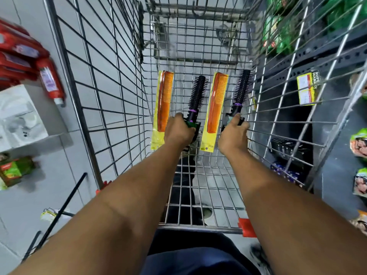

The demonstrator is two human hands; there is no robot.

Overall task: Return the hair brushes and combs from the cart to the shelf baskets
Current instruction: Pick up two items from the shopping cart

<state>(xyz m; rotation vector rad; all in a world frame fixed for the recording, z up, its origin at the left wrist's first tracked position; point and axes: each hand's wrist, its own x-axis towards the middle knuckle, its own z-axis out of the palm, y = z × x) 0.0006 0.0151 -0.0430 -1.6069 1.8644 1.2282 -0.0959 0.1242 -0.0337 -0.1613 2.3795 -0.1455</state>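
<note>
Wire cart, two orange combs, each hand gripping a brush

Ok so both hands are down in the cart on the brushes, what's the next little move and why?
Probably lift both hands straight up out of the cart. The left hand is closed on one round brush and the right hand on the other brush, so both look gripped; the two orange combs remain for later.

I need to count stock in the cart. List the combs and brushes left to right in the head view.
Left orange comb → left round brush → right orange comb → right round brush.
</note>
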